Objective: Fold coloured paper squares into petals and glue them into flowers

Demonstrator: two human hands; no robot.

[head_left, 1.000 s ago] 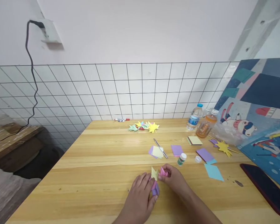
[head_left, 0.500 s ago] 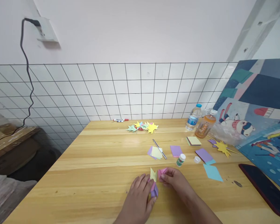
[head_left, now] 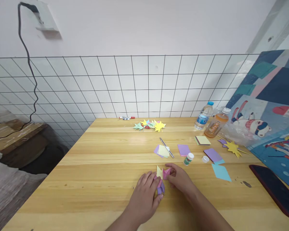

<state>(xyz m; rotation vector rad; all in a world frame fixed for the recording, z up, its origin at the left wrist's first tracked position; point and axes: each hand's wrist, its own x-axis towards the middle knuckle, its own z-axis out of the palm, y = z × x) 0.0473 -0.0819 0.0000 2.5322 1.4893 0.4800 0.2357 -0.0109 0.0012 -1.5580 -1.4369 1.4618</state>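
In the head view, taking 12 o'clock as straight toward the tiled wall (head_left: 141,81), the folded papers lay on the wooden table (head_left: 91,192) between the 2 hands. The right hand (head_left: 180,179) had its thumb and fingertips closed on a pink folded piece (head_left: 166,173), which sat off those fingers toward 10 o'clock. Just beside that piece, at its 9 o'clock, stood a cream folded piece (head_left: 159,172) with pointed tips; whether the 2 only met at their edges or were slotted together could not be told. The cream piece, more pink paper and a purple folded piece (head_left: 161,188) made a short row, its long axis running roughly from 12 to 6 o'clock. The left hand (head_left: 144,195) was palm-down along the row's 9 o'clock side, fingers reaching over the middle and thumb touching the purple end; whether it pinched the paper or merely pressed it was unclear. So the right hand was nearer the pink piece, the left nearer the row. From the right hand, a small white-capped bottle (head_left: 188,159) stood near at 1 o'clock, and a slim knife-like tool (head_left: 167,148) lay across paper squares (head_left: 163,151) at 11 o'clock.
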